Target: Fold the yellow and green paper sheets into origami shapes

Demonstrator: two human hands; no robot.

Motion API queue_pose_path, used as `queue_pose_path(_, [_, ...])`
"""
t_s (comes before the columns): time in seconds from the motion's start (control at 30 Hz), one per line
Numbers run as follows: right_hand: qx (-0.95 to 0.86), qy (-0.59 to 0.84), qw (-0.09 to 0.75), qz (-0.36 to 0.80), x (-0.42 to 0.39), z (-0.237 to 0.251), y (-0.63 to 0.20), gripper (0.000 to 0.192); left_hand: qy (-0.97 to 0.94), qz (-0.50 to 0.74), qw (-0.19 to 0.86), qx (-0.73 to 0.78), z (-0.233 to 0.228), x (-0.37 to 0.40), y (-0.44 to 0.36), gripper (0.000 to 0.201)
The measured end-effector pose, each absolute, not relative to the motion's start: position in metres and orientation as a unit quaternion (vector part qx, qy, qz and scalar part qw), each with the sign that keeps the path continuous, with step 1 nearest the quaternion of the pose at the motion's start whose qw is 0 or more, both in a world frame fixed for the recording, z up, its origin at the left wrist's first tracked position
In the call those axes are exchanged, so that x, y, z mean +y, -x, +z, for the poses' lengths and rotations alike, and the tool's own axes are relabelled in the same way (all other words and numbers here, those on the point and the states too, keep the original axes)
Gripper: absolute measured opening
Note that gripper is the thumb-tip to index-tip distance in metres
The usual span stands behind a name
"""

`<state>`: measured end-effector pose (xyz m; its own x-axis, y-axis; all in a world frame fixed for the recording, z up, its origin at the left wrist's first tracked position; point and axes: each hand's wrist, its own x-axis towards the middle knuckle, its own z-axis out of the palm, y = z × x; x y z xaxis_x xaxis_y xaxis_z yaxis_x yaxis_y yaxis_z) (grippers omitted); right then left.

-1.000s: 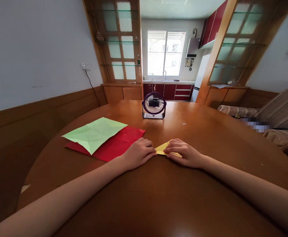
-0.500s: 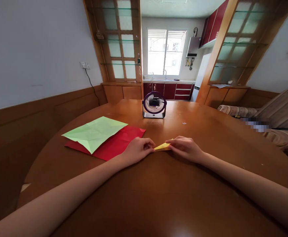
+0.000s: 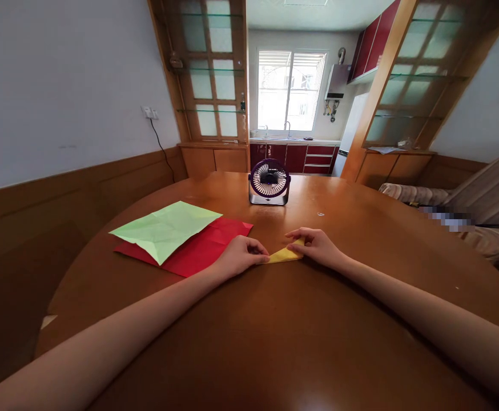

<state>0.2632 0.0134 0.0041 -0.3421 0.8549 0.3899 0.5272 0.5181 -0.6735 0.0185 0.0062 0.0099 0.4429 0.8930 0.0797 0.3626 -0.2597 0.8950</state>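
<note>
Forearms stretch out from the near edge of the round wooden table (image 3: pixel 275 342), and both hands meet at a small folded yellow paper (image 3: pixel 284 255) lying flat on the wood near the middle. Left hand (image 3: pixel 238 258) sits curled at the paper's left tip, fingers drawn in close, thumb and forefinger pinching that corner down. Right hand (image 3: pixel 316 246) covers the paper's right end, fingers bent narrow over its upper edge, pressing it to the table. Just beyond the left hand lies a red sheet (image 3: pixel 202 248), spread flat, with a creased green sheet (image 3: pixel 166 228) overlapping its far left part. Further back, a small dark desk fan (image 3: pixel 269 181) stands upright, facing this way, well apart from the hands. Past the table's far rim, a window (image 3: pixel 290 91) glows bright above a kitchen counter.
</note>
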Motion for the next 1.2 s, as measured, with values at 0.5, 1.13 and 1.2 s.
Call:
queue_pose_path(0.5, [-0.894,0.287,0.336,-0.069,-0.008,0.007,-0.255,0.023,-0.793,0.281,0.352,0.410,0.012,0.005,-0.013,0.021])
queue_pose_path(1.13, [-0.935,0.306,0.177,0.024,-0.018,0.032,-0.261,0.023,-0.860,0.216,0.219,0.408,0.027,-0.003,-0.010,0.015])
queue_pose_path(1.2, [-0.925,0.323,0.178,0.092,-0.012,0.036,-0.264,0.027,-0.849,0.212,0.249,0.416,0.026,0.000,-0.010,0.016])
